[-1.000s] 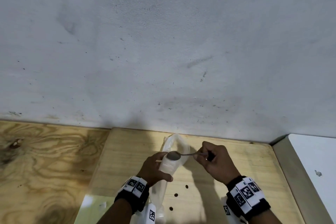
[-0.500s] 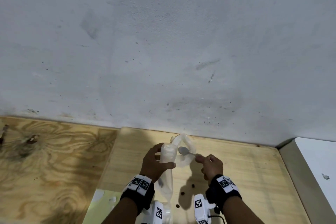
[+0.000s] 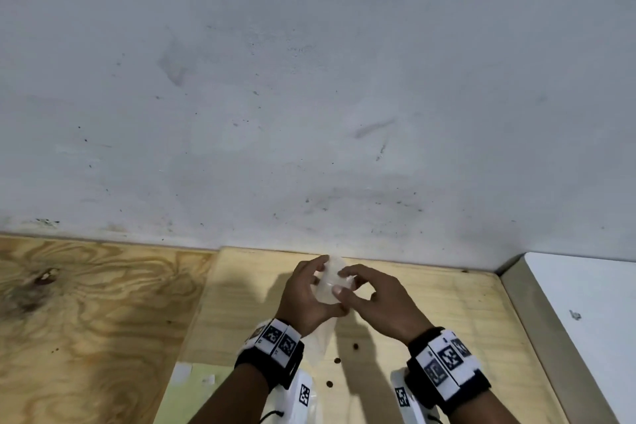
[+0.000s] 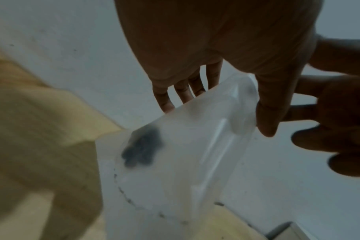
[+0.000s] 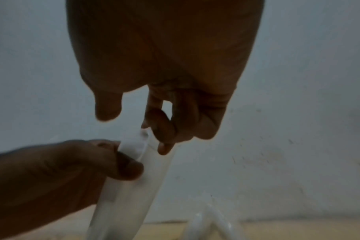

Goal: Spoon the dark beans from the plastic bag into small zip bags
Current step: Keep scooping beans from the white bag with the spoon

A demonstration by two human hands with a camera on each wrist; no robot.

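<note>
My left hand (image 3: 306, 293) and right hand (image 3: 375, 303) cover most of zip bag (image 3: 328, 282) top; seal state unclear. Beans (image 4: 143, 148) inside: one blurred dark clump, count unreadable. Bag's lower end cut off at wrist-view edges.

wall (image 3: 309, 79): grey-white, scuffed | plywood tabletop (image 3: 86, 320) | white surface (image 3: 592, 303) right

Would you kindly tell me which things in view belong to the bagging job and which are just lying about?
In use:
- small zip bag, held by left hand and right hand
- dark beans inside it

Lying about:
- spilled beans on the plywood table
- white wall
</note>
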